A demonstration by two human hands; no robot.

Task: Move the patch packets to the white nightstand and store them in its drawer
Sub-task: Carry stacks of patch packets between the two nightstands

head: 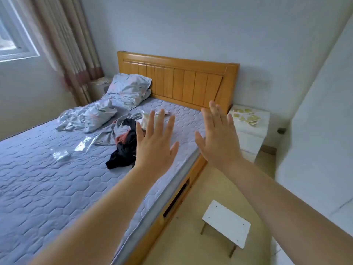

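Both hands, left (154, 144) and right (217, 138), raised with fingers spread (holding nothing) above a bed (57, 178); patch packets (245, 116) lie on the white nightstand (252, 136).

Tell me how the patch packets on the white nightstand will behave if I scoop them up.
The patch packets look thin and flat, so probably light and bendy. They lie loosely overlapped on the white nightstand, so they may slide apart or fan out when scooped.

Patch packets (245, 117) crowd nightstand (254, 137) top — stool (226, 223) nearby.
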